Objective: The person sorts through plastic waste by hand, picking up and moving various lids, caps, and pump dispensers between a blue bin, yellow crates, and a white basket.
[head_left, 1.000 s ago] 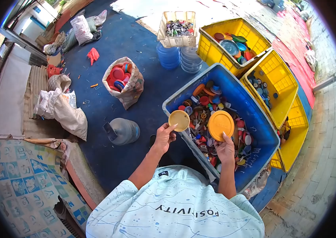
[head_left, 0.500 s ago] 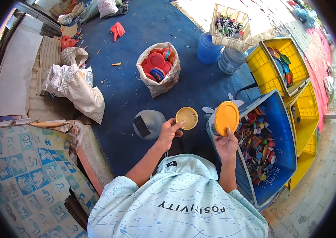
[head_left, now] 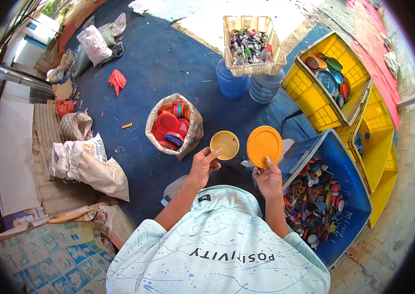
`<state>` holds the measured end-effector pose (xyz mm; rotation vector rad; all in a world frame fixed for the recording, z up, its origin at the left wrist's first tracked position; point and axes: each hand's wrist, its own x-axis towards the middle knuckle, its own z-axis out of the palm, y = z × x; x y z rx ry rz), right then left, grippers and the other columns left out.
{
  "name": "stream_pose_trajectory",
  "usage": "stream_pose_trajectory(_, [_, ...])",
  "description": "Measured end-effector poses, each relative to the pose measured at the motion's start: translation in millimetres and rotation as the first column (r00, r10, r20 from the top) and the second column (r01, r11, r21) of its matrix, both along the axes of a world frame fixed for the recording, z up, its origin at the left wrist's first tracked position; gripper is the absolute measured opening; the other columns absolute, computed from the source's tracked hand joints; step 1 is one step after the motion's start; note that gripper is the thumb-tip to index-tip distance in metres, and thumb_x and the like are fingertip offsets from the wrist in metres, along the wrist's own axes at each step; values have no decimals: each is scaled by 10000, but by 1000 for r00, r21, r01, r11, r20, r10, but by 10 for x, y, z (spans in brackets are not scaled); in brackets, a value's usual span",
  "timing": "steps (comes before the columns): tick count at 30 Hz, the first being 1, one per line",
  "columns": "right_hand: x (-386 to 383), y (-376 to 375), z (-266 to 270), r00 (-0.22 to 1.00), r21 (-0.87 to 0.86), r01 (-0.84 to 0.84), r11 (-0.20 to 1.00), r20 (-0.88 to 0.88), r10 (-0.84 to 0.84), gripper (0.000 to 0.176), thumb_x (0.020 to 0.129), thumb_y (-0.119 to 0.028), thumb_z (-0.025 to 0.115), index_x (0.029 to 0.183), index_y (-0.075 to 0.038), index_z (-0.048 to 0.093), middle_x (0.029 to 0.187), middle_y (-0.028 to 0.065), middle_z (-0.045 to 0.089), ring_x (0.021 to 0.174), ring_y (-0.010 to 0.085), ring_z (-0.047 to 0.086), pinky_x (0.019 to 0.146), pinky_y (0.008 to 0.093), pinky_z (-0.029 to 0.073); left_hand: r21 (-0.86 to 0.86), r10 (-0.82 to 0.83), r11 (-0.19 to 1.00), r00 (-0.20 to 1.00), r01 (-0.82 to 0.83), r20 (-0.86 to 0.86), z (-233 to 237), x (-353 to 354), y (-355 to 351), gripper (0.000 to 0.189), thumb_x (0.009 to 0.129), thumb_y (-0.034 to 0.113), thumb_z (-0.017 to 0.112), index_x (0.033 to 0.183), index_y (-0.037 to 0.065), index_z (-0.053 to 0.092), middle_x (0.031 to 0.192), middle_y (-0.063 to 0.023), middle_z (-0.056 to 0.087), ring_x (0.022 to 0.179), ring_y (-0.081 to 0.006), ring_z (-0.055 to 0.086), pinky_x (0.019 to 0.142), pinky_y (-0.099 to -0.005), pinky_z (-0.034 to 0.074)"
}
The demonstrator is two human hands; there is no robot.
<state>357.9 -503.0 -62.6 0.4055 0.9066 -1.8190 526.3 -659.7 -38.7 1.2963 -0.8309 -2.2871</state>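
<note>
My left hand [head_left: 202,169] pinches a small pale-yellow lid [head_left: 225,145] by its lower left edge, with the hollow, rimmed face up. In my right hand [head_left: 268,181] is a larger orange lid [head_left: 264,146], gripped at its bottom edge with the thumb on top. The two lids are side by side with a narrow gap between them. Beyond my left hand stands a white sack [head_left: 196,128] holding red, orange and blue lids [head_left: 167,122]. Just right of my right hand is a blue crate [head_left: 347,196] full of small mixed-colour caps [head_left: 315,201].
Yellow crates [head_left: 310,100] stand at the right, the upper one with larger lids [head_left: 327,82]. A cream basket [head_left: 278,59] of small items rests on blue water jugs [head_left: 266,87]. White sacks [head_left: 99,169] lie at the left, and a red bag [head_left: 117,81] lies on the blue floor.
The view has tilted up and shifted right, so the surroundings sit differently. Both lids remain in my hands; the orange one has come closer to the pale-yellow one and turned more face-on.
</note>
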Motion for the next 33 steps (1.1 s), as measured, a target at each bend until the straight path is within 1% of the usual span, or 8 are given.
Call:
stream_pose_trajectory(5, [-549, -312, 5, 986, -52, 150, 987, -68, -153, 203, 877, -179, 648, 1067, -127, 597, 996, -3, 662, 868, 124, 620, 680, 305, 483, -38, -221, 975, 975, 220, -18, 146, -902, -532, 170, 859, 233, 703, 936, 112, 611, 761, 49, 594, 547, -54, 581, 563, -213, 482])
stream_pose_trajectory(10, [-876, -350, 15, 917, -18, 398, 917, -14, -398, 230, 879, -168, 644, 1096, -123, 584, 1016, 6, 659, 867, 121, 619, 667, 299, 484, -38, -459, 888, 888, 459, 13, 116, -1745, -911, 153, 894, 225, 656, 983, 116, 597, 793, 47, 627, 564, -70, 591, 576, -224, 485])
stream_pose_trajectory(18, [-1533, -705, -228, 743, 85, 662, 744, 47, -667, 260, 879, -165, 640, 1130, -144, 574, 1005, -6, 655, 889, 129, 611, 675, 304, 470, 106, -690, 720, 723, 686, 5, -203, -3255, -1296, 194, 865, 251, 696, 961, 125, 584, 779, 41, 614, 615, -66, 591, 584, -227, 464])
stream_pose_trajectory(24, [-2555, -1184, -100, 599, 89, 798, 596, -13, -800, 243, 885, -176, 639, 1120, -146, 582, 967, -10, 651, 818, 123, 615, 637, 303, 496, 96, -800, 594, 599, 799, -35, -212, -4610, -1762, 200, 863, 252, 701, 967, 132, 580, 782, 44, 610, 617, -64, 573, 570, -228, 447])
stream_pose_trajectory(27, [-3069, -1263, 161, 562, 12, 824, 566, -135, -816, 259, 859, -238, 683, 1080, -136, 596, 986, 12, 634, 838, 135, 580, 697, 314, 448, 29, -830, 545, 545, 838, -120, -23, -5223, -1898, 253, 861, 288, 702, 1005, 124, 573, 821, 44, 599, 635, -62, 559, 572, -226, 437])
stream_pose_trajectory(29, [-3385, -1297, 307, 518, 28, 852, 523, -194, -833, 302, 870, -307, 671, 1100, -131, 586, 1015, 17, 622, 922, 149, 544, 750, 320, 424, -15, -841, 519, 508, 855, -185, 170, -5601, -1926, 312, 860, 322, 701, 1048, 115, 564, 856, 34, 594, 662, -66, 543, 590, -228, 435])
stream_pose_trajectory(31, [-3651, -1309, 438, 493, 68, 869, 491, -208, -845, 351, 870, -346, 666, 1125, -122, 575, 1060, 25, 613, 978, 154, 514, 783, 327, 403, 9, -837, 535, 532, 845, -127, 232, -5925, -1947, 370, 854, 347, 703, 1090, 100, 559, 901, 14, 605, 673, -77, 542, 595, -231, 441])
stream_pose_trajectory(33, [-3730, -1262, 213, 552, 172, 832, 528, -150, -820, 397, 867, -370, 662, 1156, -119, 555, 1158, 35, 581, 1037, 150, 465, 802, 331, 371, 46, -823, 563, 564, 825, -59, 198, -6034, -1941, 414, 850, 362, 705, 1121, 87, 556, 944, -8, 614, 681, -86, 541, 598, -233, 445])
